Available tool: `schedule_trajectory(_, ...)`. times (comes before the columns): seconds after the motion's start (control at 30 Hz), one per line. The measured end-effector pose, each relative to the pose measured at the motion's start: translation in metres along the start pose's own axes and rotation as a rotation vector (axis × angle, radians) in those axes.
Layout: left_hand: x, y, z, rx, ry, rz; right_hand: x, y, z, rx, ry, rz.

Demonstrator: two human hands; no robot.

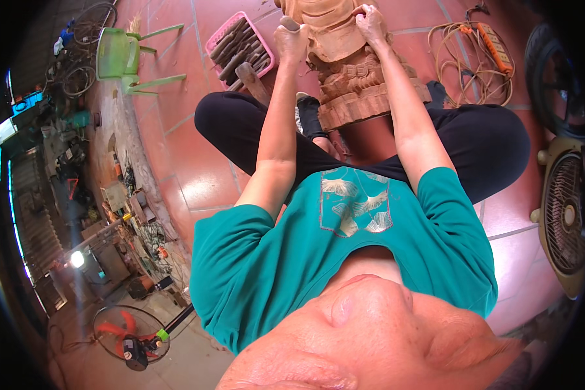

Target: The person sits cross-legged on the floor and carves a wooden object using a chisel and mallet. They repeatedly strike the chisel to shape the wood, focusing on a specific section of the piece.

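A carved wooden figure [344, 84] lies on the floor between my legs, with its far end cut off by the top edge of the view. My left hand [291, 44] is closed around a rounded wooden handle [290, 24], left of the carving; the rest of that tool is hidden. On the carving's right side, my right hand [372, 27] has its fingers curled and pressed together at the wood. Whatever it grips is too small to make out. A wooden mallet [250, 79] rests between the basket and my left leg.
A pink basket [265, 45] of wooden-handled chisels [242, 49] stands to the left. Beyond it is a green plastic chair [118, 55]. At right lie an orange power strip [494, 47] with coiled cord, a wheel [556, 81] and a fan [565, 218]. Another fan [133, 338] stands lower left.
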State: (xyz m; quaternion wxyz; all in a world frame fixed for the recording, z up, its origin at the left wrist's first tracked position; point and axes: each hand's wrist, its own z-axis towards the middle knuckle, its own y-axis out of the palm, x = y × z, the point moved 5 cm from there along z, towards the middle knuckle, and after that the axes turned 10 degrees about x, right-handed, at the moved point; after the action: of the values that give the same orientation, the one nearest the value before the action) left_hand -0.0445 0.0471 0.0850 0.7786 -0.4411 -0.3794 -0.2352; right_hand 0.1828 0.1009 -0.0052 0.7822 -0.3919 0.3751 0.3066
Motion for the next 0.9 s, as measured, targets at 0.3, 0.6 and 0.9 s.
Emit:
schedule_trajectory(0.3,-0.038,0.006,0.014,0.109,-0.040,-0.084,-0.006,0.007,-0.002,-0.005,-0.022,0.055)
schedule_trajectory(0.6,-0.012,-0.003,0.016,-0.172,-0.220,-0.074,-0.003,0.005,0.002,0.019,-0.037,0.028)
schedule_trajectory(0.9,-0.007,0.000,0.008,0.060,0.104,0.086,0.009,0.017,0.001,0.023,-0.006,-0.007)
